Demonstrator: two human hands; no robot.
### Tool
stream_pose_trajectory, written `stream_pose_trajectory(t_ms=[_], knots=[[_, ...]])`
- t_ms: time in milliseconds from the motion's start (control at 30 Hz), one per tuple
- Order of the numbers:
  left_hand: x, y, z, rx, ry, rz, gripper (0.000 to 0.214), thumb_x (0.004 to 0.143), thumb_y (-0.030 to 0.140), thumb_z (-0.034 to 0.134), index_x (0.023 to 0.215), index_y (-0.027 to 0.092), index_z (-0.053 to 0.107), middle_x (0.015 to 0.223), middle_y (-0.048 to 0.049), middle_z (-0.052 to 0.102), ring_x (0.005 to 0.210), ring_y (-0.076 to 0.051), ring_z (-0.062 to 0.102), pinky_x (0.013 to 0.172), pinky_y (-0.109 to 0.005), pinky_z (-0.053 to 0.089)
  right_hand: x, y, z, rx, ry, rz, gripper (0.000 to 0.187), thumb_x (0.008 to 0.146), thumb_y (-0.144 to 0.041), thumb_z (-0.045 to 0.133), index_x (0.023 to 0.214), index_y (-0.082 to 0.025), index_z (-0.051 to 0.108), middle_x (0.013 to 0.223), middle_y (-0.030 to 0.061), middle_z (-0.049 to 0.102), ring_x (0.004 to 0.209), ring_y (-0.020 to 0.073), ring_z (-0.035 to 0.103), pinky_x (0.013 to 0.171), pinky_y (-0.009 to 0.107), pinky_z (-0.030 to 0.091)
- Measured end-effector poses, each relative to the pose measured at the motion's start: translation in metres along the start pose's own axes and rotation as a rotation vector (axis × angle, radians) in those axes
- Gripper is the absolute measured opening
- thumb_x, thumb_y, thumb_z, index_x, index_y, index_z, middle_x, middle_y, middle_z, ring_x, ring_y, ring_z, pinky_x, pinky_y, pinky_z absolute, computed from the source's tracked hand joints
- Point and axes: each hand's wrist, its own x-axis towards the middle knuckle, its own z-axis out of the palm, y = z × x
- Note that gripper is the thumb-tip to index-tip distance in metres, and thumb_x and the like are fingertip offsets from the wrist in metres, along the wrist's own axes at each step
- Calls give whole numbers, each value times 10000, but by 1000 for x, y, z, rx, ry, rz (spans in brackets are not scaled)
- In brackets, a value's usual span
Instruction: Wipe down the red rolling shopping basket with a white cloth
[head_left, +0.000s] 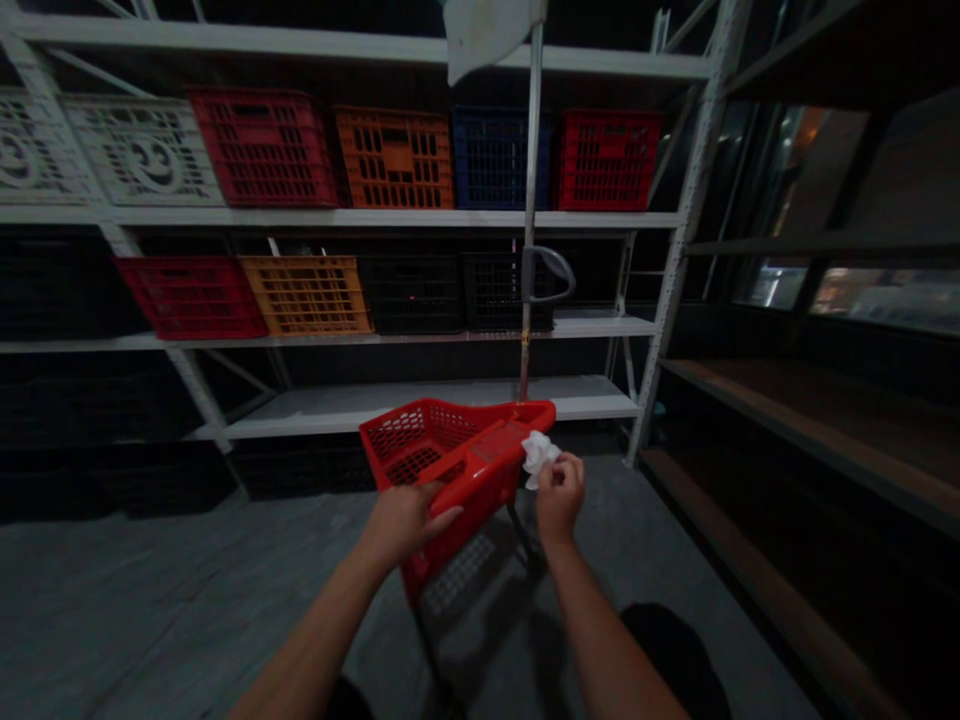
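Note:
In front of me stands a small red shopping cart [480,480] with a perforated plastic basket and dark legs. My left hand [405,520] grips the near left part of its rim, fingers curled over the edge and thumb along the outside. A crumpled white tissue [538,455] is pinched in my right hand [561,492], beside the cart's right end. The tissue is right at the red rim; whether it touches I cannot tell. A metal pole [532,190] with a grey loop handle [551,275] rises from the cart's far right side.
Ahead, a white metal rack [420,218] holds red, orange, blue, white and black crates, such as the orange crate [395,158]. Dark shelving with brown boards [817,420] stands along the right. Grey floor [187,600] lies around the cart.

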Motion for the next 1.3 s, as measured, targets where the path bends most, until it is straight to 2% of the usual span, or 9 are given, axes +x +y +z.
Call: stream_pose_trajectory(t_ms=[133, 233, 333, 467, 633, 800, 900, 1133, 1300], knots=[[0, -1, 0, 7, -5, 4, 532, 778, 603, 281, 946, 208, 596, 760, -73, 671, 710, -205, 617, 601, -263, 400, 3, 3, -20, -47, -43, -77, 170, 715, -162, 471, 561, -196, 405, 888, 81, 525, 854, 178, 505, 737, 287, 400], [1, 1, 0, 21, 10, 6, 516, 788, 583, 282, 928, 202, 600, 775, -78, 673, 718, -208, 618, 606, -265, 400, 7, 3, -9, -5, -134, -76, 118, 694, -143, 486, 592, -186, 445, 846, 57, 542, 769, 155, 521, 699, 271, 412], [0, 2, -2, 7, 16, 14, 517, 779, 590, 301, 958, 205, 595, 774, -74, 673, 717, -200, 617, 604, -256, 395, 5, -5, 11, 98, -214, -4, 94, 702, -168, 517, 793, -169, 540, 818, 32, 544, 674, 128, 513, 632, 245, 424], [0, 0, -2, -26, 8, 29, 528, 769, 601, 318, 994, 203, 583, 765, -65, 671, 682, -174, 609, 586, -235, 380, -28, -31, 26, 258, -252, 21, 87, 765, -214, 498, 796, -175, 569, 849, 40, 530, 809, 148, 527, 726, 270, 433], [-1, -8, 2, -17, 29, 38, 509, 772, 583, 338, 992, 198, 587, 804, -68, 677, 725, -181, 614, 615, -241, 387, -73, -53, 28, 301, -381, -104, 128, 803, -176, 457, 775, -199, 580, 820, 25, 534, 837, 149, 514, 793, 298, 409], [-8, -17, -2, -66, 16, 58, 528, 762, 598, 345, 1016, 201, 583, 788, -53, 672, 711, -165, 607, 613, -233, 386, -10, -13, 31, 193, -151, 13, 156, 795, -201, 408, 754, -169, 555, 835, 50, 526, 826, 158, 505, 776, 295, 401], [-12, -20, -6, -87, 23, 55, 529, 761, 597, 350, 1024, 203, 585, 794, -52, 668, 705, -162, 602, 620, -236, 391, 31, 7, 31, 108, -127, 120, 176, 780, -224, 400, 808, -143, 554, 846, 74, 544, 803, 164, 516, 746, 283, 411], [-16, -25, -12, -171, 7, 68, 529, 752, 588, 366, 1055, 209, 577, 792, -41, 661, 696, -151, 597, 641, -235, 414, 6, -21, 28, 165, -396, -114, 196, 813, -197, 405, 867, -166, 591, 914, 71, 606, 898, 158, 543, 828, 276, 402], [-24, -33, -20, -156, -35, 59, 509, 746, 577, 365, 1056, 233, 576, 853, -40, 662, 778, -170, 596, 737, -261, 424, 48, -15, 23, 20, -569, -177, 187, 780, -142, 452, 839, -163, 628, 881, 56, 641, 852, 145, 570, 799, 252, 415]])
